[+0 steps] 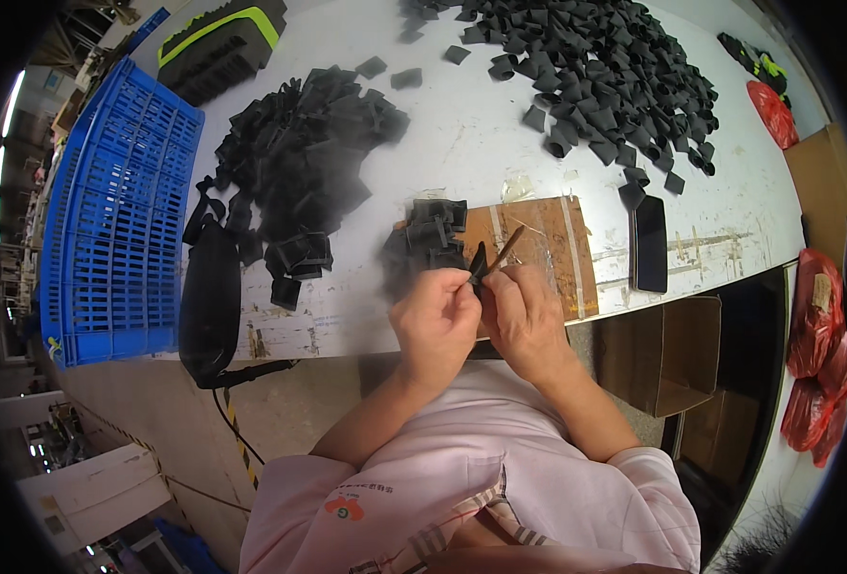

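Above the table's near edge, my two hands meet at the fingertips. My left hand pinches a small black fabric piece, which sticks up between the hands. In the closed fingers of my right hand is a thin brown stick, slanting up to the right; its lower end is hidden by the fingers. Beneath lies a worn brown board with pale tape strips. A small heap of black pieces covers the board's left side, close to my left hand.
Flat black pieces are heaped at left, short black tubes at far right. A blue crate and black bag border the left; a dark phone lies right. Below stands a cardboard box, near red plastic bags.
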Available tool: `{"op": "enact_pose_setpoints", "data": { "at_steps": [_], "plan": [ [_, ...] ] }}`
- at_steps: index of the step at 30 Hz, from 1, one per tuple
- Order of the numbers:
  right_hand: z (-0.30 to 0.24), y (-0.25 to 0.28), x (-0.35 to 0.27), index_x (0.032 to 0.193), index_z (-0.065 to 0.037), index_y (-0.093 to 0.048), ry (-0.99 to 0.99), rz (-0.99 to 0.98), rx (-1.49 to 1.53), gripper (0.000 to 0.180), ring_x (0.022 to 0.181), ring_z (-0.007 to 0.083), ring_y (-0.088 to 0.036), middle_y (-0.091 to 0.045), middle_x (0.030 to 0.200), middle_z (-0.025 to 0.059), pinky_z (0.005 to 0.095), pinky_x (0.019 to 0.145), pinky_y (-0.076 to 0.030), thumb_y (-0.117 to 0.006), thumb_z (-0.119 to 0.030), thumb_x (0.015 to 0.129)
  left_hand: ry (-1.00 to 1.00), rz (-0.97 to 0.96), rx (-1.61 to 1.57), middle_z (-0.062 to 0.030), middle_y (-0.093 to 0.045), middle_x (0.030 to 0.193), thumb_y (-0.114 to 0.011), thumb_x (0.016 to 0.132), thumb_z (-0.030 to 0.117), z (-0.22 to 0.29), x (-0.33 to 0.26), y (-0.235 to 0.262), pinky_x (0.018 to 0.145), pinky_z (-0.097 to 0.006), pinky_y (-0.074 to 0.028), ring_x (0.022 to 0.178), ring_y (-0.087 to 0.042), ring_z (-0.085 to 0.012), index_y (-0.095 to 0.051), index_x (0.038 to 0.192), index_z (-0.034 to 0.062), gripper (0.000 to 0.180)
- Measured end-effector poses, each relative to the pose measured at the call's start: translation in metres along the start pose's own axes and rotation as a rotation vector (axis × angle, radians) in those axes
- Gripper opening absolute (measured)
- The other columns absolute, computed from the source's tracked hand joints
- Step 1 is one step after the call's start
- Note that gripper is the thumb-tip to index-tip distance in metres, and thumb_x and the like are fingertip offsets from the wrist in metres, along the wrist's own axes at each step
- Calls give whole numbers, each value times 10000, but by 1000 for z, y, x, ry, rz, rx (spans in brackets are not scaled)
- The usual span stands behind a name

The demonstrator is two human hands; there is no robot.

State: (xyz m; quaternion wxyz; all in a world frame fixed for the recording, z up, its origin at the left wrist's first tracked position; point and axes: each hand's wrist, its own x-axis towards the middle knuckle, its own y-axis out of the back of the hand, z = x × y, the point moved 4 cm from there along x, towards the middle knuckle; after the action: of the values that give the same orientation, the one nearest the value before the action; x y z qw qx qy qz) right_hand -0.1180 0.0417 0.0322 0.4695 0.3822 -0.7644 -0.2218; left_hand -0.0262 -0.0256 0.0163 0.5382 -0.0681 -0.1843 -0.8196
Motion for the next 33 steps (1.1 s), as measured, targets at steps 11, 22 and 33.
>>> {"op": "enact_pose_setpoints", "data": {
  "at_steps": [11, 22, 33],
  "plan": [
    [27, -3, -7, 817, 5, -618, -822, -52, 1228, 76, 534, 45, -453, -538, 697, -9, 187, 455, -355, -582, 27, 754, 710, -377, -918, -50, -492, 724, -502, 707, -97, 0, 11, -1, 384, -176, -259, 418, -329, -30, -463, 878, -15, 194],
    [9, 36, 41, 726, -40, -520, -581, -154, 1207, 223, 583, 35, -399, -473, 670, -41, 190, 511, -326, -541, -215, 863, 711, -526, -1469, -117, -575, 833, -486, 763, -73, 32, 44, -10, 334, -179, -281, 391, -377, -41, -465, 921, 12, 181],
    [41, 7, 39, 721, -72, -504, -690, -248, 1400, 251, 537, 17, -348, -426, 627, -60, 168, 461, -269, -518, -269, 876, 889, -385, -1385, -25, -501, 644, -416, 830, -22, 9, 49, -22, 333, -185, -226, 318, -267, -38, -464, 1001, 14, 181]
  ]
}}
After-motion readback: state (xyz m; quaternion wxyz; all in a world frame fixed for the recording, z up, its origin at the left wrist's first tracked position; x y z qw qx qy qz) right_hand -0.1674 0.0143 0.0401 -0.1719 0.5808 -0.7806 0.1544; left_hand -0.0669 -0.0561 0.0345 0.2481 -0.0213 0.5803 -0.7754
